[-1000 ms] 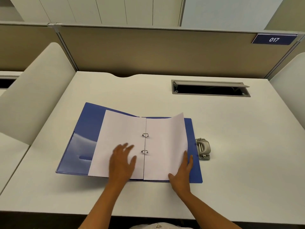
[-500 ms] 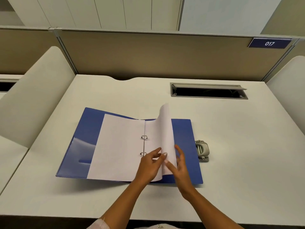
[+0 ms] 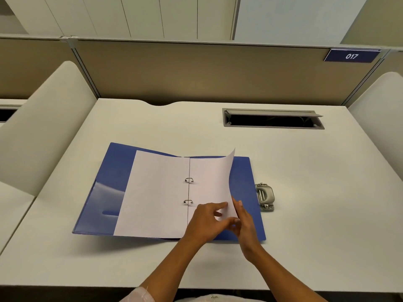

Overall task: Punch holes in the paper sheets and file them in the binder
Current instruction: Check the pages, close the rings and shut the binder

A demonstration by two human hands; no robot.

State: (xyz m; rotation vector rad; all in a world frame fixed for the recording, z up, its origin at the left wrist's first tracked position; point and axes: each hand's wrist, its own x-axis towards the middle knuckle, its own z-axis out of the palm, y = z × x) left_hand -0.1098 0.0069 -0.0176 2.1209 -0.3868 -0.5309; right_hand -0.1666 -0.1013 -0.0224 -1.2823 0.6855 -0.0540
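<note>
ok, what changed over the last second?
Both hands left the flat pages: left hand and right hand now pinch the right-hand sheet, its outer edge lifted and curling leftward. Binder, rings and hole punch unchanged.

White desk [image 3: 152,127] — tan partition [image 3: 196,70], cable slot [image 3: 272,127], pale cabinets [image 3: 130,16].

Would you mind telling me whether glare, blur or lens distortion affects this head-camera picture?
Head view: even, soft light; a pale sheen on the blue binder inside its left cover; slight motion blur at the right hand on the lifted sheet; wide-angle bending of the desk edges; a soft shadow under the binder's front edge.
</note>
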